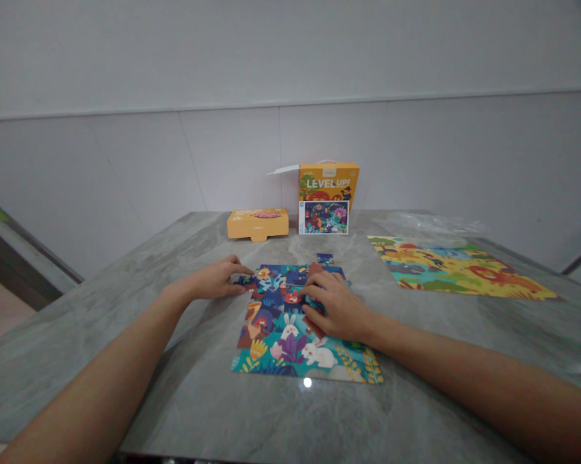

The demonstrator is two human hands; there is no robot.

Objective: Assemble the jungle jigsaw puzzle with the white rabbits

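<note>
A partly joined jigsaw puzzle [271, 309] lies flat before me, with white rabbits and flowers along its near side and dark blue pieces farther back. At its far left edge, my left hand [220, 277] has thumb and forefinger on either side of a dark blue puzzle piece [245, 280]. My right hand [339, 306] rests over the right half of the puzzle, fingers apart and bent, tips touching the surface; it hides the pieces beneath. A loose-looking blue piece [324, 258] sits just beyond the far edge.
On the grey marbled table [198, 399], a flat yellow box [258, 224] and an upright yellow puzzle box [329, 177] stand at the back. A picture card [324, 218] leans on the upright box. To the right lie a yellow animal puzzle [459, 267] and clear plastic wrap [435, 223].
</note>
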